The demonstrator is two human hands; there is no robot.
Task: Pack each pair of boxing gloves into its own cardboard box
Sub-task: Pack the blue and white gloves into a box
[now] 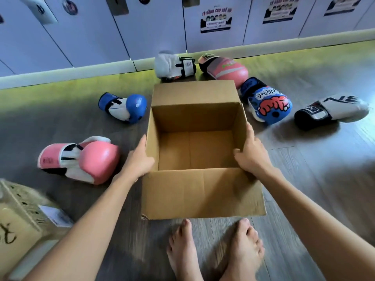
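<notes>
Fingers [250,131] of the right hand [251,155] pinch the right wall of the open cardboard box [203,191], thumb inside. The left hand [140,159] presses the left wall with straight, closed fingers. The box stands mid-frame on the floor [314,169]. A pink glove [97,159] lies left, a blue glove [129,107] upper left, and bare feet [215,248] below.

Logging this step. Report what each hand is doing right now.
Left hand: open, fingers straight, pressed flat on the cardboard box's left wall.
Right hand: holding the box's right wall, thumb inside.
</notes>
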